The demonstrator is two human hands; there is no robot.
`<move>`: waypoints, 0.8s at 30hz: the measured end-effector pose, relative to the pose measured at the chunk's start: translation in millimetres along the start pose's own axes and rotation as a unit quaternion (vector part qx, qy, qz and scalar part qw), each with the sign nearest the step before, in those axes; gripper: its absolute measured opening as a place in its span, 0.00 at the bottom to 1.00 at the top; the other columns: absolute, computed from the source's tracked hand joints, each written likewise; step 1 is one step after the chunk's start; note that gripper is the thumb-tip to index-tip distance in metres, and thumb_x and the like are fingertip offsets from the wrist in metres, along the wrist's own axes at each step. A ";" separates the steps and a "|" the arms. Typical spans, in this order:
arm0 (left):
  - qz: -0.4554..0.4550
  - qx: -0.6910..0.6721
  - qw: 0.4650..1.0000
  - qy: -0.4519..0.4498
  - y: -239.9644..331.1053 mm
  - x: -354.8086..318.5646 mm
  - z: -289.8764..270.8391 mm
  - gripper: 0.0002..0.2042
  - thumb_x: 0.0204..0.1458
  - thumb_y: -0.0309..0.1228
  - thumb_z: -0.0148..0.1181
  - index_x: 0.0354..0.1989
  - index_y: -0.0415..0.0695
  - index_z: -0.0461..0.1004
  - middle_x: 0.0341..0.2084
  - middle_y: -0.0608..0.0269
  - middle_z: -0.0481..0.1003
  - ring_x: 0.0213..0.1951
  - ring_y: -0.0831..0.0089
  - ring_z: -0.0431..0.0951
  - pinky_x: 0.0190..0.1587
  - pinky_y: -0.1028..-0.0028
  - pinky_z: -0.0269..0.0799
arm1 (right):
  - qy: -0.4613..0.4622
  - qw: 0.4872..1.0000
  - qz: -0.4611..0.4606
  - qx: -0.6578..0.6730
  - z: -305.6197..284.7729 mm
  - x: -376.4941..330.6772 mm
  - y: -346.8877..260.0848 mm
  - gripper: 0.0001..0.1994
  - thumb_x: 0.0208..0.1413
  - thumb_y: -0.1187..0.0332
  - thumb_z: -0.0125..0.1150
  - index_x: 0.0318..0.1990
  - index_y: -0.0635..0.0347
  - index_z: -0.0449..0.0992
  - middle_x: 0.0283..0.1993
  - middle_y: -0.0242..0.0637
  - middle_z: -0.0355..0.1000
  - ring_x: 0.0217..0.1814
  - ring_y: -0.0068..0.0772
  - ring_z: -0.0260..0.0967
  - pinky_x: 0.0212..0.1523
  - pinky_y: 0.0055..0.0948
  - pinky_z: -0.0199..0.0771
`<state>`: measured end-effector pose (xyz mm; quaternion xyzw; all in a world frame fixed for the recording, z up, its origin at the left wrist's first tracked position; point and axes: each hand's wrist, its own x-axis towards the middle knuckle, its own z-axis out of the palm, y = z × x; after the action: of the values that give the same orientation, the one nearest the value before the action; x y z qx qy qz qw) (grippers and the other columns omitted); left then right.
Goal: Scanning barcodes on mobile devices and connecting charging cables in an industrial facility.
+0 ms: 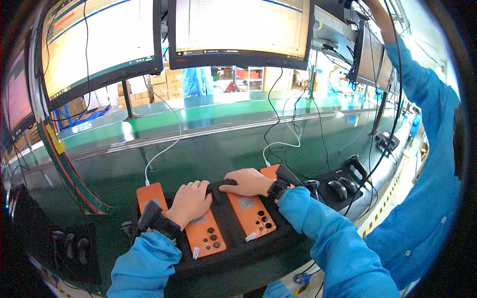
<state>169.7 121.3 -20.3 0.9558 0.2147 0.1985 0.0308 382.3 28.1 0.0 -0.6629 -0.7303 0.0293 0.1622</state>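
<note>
Green table (218, 155) under black mat (227, 226)
Left hand (190, 201) over one orange phone (202, 237), right hand (248, 182) over another phone (253, 216); fingers bent, can't tell if gripping

L hand (190, 202) ptly hides L phone (206, 232); ctr monitor (238, 27) cut @ top.

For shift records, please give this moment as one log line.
left hand: across orange phone; right hand: at far end of second orange phone; black pad: beneath both
</note>
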 end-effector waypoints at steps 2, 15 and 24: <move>0.001 -0.001 1.000 0.002 -0.4 0.9 0.5 0.17 0.55 0.38 0.51 0.48 0.40 0.69 0.40 0.50 0.75 0.47 0.54 0.75 0.50 0.58 0.68 | -0.004 1.000 0.002 -0.002 -0.3 0.8 -0.3 0.29 0.58 0.38 0.49 0.40 0.59 0.77 0.35 0.50 0.76 0.40 0.55 0.74 0.42 0.47 0.73; 0.005 0.008 1.000 -0.002 -0.7 -0.2 -0.1 0.17 0.55 0.38 0.51 0.49 0.42 0.68 0.41 0.49 0.74 0.45 0.50 0.75 0.49 0.56 0.68 | -0.012 1.000 0.017 -0.008 -3.4 0.3 -5.0 0.28 0.57 0.39 0.50 0.41 0.58 0.77 0.37 0.51 0.76 0.42 0.55 0.74 0.44 0.47 0.72; 0.000 0.011 1.000 0.008 -3.2 -3.0 4.1 0.18 0.55 0.39 0.51 0.50 0.40 0.69 0.41 0.48 0.75 0.46 0.51 0.75 0.50 0.57 0.68 | -0.014 1.000 0.011 -0.018 -2.2 -0.1 -8.7 0.28 0.58 0.39 0.50 0.41 0.59 0.76 0.39 0.50 0.76 0.43 0.54 0.73 0.45 0.46 0.72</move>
<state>167.6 123.0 -25.6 0.9545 0.2171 0.2034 0.0191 374.6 26.6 4.3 -0.6730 -0.7258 0.0272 0.1397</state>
